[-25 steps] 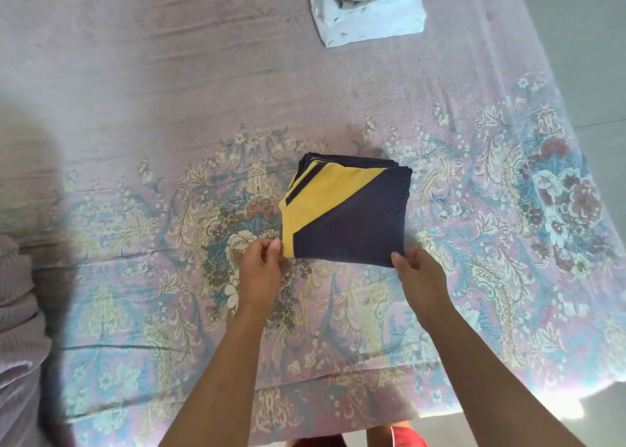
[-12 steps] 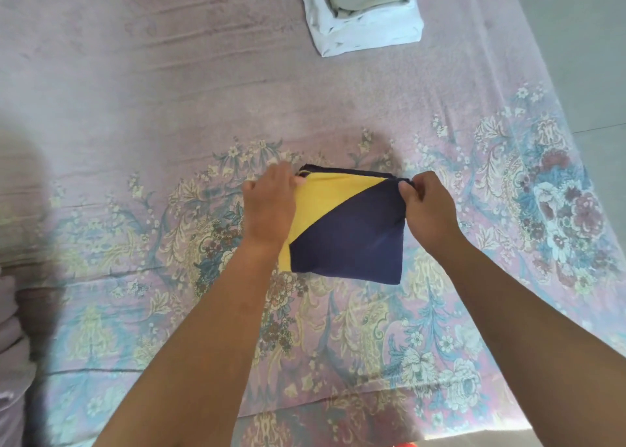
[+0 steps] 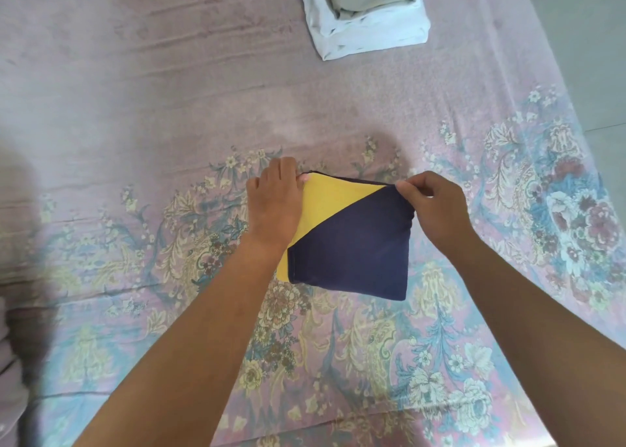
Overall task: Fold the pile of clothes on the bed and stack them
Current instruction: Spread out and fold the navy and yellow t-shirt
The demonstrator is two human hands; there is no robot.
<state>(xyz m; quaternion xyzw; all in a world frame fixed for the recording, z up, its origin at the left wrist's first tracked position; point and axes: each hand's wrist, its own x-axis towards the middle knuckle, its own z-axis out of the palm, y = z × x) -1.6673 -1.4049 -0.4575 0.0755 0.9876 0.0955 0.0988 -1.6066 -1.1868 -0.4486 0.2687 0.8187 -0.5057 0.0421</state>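
Both hands are holding the far corners of a folded shirt (image 3: pixel 352 240) on the bed (image 3: pixel 169 91).

Left hand (image 3: pixel 276 202) is gripping the yellow corner and right hand (image 3: pixel 435 206) is pinching the navy one, probably to square the fold or lift it. Stack (image 3: pixel 367 13) of folded white and grey clothes is lying well apart, farther up the bed, likely where this one belongs.

head cam: single view | worn high, faces forward and steeply down | close over pink floral-print bedsheet (image 3: pixel 169 107) | both forearms enter from bottom edge | grey floor strip at right
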